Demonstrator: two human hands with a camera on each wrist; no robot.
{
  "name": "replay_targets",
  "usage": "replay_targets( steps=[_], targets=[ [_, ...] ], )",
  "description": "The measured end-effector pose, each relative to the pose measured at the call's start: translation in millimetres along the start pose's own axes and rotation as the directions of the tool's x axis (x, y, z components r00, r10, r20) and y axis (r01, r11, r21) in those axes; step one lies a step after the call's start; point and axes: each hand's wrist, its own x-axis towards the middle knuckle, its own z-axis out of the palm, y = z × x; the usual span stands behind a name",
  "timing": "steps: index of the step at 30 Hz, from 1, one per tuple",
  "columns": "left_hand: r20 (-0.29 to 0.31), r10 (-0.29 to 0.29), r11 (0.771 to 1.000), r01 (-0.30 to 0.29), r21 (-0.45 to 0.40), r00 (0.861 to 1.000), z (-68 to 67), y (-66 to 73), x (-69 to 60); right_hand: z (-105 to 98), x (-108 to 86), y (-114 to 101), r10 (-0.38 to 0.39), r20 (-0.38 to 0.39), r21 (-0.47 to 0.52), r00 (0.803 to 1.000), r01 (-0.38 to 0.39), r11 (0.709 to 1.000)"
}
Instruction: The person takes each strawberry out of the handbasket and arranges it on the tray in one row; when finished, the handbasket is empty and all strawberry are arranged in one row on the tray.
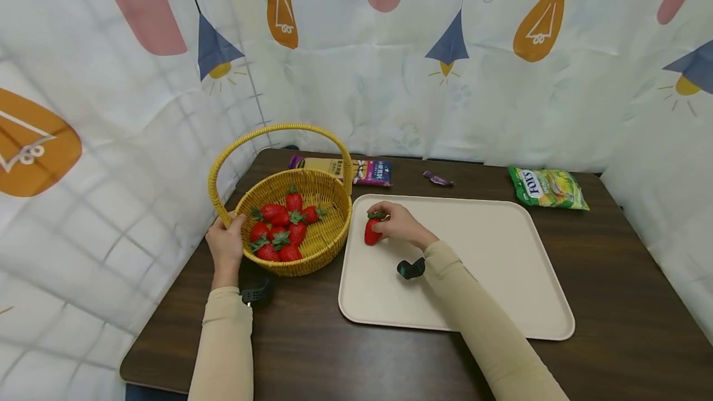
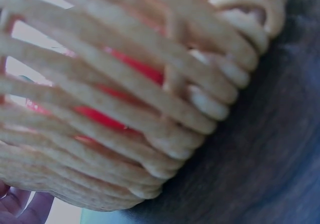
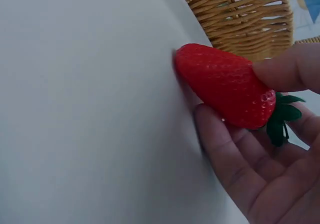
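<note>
Beige sleeves [image 1: 224, 345] closest. Right hand [image 1: 401, 224] nearer, its grip pinching one strawberry [image 1: 371, 233] at the left end of the pale tray [image 1: 501, 240]; long axis roughly fore-aft, leafy end far, tip toward the person. Can't tell if the tip touches the tray. Basket [image 1: 328, 228] with other strawberries [image 1: 297, 234] sits just left, left hand [image 1: 225, 243] gripping its rim by the handle [image 1: 295, 127]. Dark wood table [image 1: 312, 339], printed cloth [image 1: 356, 79] behind.

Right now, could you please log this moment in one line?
Left hand: holds yellow wicker basket; right hand: pinches red strawberry at beige tray's left end; basket: other strawberries inside
</note>
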Motion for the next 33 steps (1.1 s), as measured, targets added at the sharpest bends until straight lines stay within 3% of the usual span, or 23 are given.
replay_targets(
  steps=[7,19,29,33],
  targets=[
    [0.027,-0.002,1.000,0.001,0.006,1.000,-0.7,-1.7,-2.3,7.7,6.9,-7.1,0.009,0.043,-0.080,0.999,-0.006,0.997],
    [0.014,0.014,1.000,-0.014,0.006,1.000,1.5,-1.5,1.8,16.3,13.3,-6.4,-0.029,-0.029,-0.181,0.999,0.023,0.983],
    [0.017,0.008,1.000,-0.008,-0.001,1.000,-1.7,-3.0,0.2,23.6,9.7,-5.4,-0.009,-0.085,-0.124,0.996,-0.002,0.992],
    [0.017,0.017,1.000,-0.017,-0.002,1.000,-1.9,-3.7,0.5,20.5,7.0,-6.3,-0.013,-0.163,-0.078,0.987,0.000,0.997]
  ],
)
